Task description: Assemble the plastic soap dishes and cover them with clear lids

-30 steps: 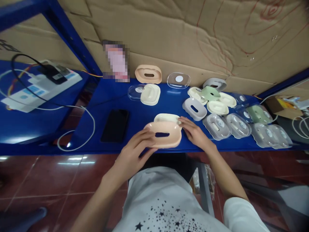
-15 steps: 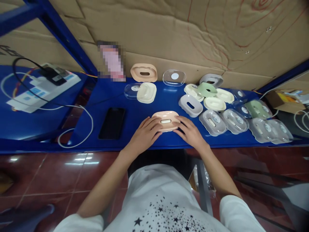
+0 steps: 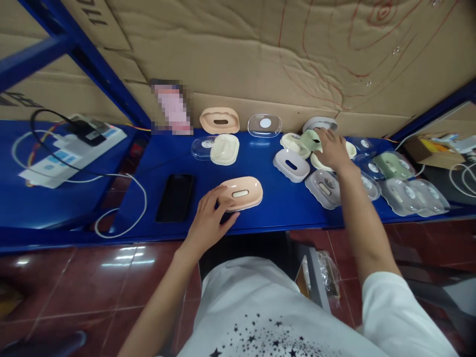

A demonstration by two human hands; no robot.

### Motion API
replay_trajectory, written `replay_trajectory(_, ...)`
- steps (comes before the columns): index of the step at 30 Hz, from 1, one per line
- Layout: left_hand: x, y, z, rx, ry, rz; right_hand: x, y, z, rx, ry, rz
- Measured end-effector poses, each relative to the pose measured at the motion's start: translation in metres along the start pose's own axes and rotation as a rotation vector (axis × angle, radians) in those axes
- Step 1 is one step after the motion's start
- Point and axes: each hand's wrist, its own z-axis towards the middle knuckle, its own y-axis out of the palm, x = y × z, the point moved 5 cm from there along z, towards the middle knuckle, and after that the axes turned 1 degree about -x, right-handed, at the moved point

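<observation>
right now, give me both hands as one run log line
left hand: touching peach dish | right hand: at green piece, grip unclear | grey dish: on blue table

The right hand (image 3: 334,151) partly hides the green piece (image 3: 311,141) — the pink item (image 3: 173,108) is pixelated beyond telling.

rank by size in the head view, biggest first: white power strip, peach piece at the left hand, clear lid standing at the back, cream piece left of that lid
1. White power strip
2. Peach piece, partly covered by the left hand
3. Clear lid and cream piece: too alike to rank
</observation>
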Motion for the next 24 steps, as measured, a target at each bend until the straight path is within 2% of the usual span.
replay_trajectory(3,0.001,0.0,0.001,0.0,-0.01,-0.01,0.016,0.006,0.03,-0.155,0.044,-0.056)
replay_trajectory(6,0.001,-0.001,0.002,0.0,-0.024,-0.022,0.003,0.007,0.033,-0.056,0.01,-0.092)
replay_trajectory(9,0.002,-0.002,0.002,0.002,-0.032,-0.037,-0.024,0.012,0.03,0.038,-0.151,-0.086)
replay_trajectory(12,0.002,-0.003,0.002,0.008,-0.037,-0.049,-0.039,0.025,0.04,-0.06,-0.258,-0.089)
replay_trajectory(17,0.002,-0.005,0.002,0.049,-0.038,-0.102,-0.033,0.034,0.068,-0.237,-0.203,-0.111)
replay_trajectory(24,0.001,-0.005,-0.001,0.078,-0.028,-0.129,-0.028,0.029,0.08,-0.357,-0.172,-0.038)
